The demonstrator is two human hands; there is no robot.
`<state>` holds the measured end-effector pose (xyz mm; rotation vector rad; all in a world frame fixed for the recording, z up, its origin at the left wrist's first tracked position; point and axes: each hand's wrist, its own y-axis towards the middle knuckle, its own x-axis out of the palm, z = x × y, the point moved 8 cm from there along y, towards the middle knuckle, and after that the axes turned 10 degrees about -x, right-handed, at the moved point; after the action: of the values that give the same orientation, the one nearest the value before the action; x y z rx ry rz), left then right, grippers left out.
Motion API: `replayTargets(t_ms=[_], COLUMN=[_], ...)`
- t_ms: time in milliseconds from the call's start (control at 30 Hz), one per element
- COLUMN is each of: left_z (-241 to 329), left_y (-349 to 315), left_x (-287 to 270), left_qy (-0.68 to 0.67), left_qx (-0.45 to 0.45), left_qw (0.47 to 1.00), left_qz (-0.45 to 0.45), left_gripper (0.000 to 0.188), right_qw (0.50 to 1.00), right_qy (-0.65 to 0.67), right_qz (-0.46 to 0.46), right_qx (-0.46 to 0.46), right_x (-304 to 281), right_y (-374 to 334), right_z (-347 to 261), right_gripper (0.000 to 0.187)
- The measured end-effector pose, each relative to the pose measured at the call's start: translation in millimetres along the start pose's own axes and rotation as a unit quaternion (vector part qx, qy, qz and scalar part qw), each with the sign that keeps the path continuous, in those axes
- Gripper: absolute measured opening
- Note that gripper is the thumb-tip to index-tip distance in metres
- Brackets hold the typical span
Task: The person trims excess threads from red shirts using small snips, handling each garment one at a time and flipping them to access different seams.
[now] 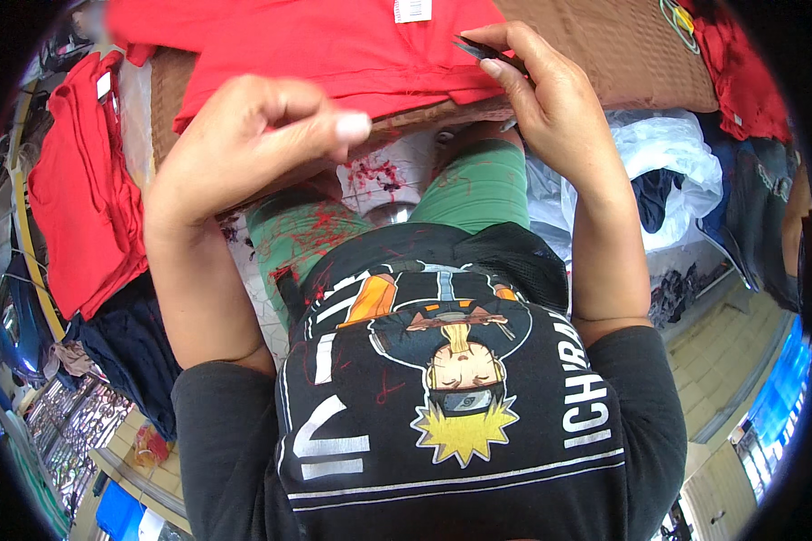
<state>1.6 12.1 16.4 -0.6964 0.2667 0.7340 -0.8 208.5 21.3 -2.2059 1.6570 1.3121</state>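
A red garment [289, 54] with a white tag [413, 9] lies spread on a brown cloth-covered surface [604, 54] in front of me. At the garment's right edge, my right hand [550, 99] is closed around small black thread snips [475, 49], their pointed blades facing left over the fabric. My left hand [253, 135] hovers over the garment's near left edge, blurred by motion. Its thumb stretches to the right and the fingers are bent and partly hidden, so whether anything is in them does not show.
A pile of red garments [86, 189] hangs at the left above dark blue cloth [135, 352]. More red fabric [740, 72] lies at the far right. White plastic bags [668, 162] hold dark cloth right of my legs. Red thread scraps [374, 176] litter the floor and my green trousers.
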Motion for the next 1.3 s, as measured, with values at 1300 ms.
replayTargets(t_ms=[1300], left_z=[-10], left_y=[10], left_x=[1], left_qy=[-0.139], left_qx=[0.112], left_qw=[0.918], left_qz=[0.355], left_gripper=[0.016], right_qw=[0.995], right_qy=[0.093], right_qz=[0.031], right_qx=[-0.007], right_x=[14], right_y=[-5], right_z=[3], right_gripper=[0.020])
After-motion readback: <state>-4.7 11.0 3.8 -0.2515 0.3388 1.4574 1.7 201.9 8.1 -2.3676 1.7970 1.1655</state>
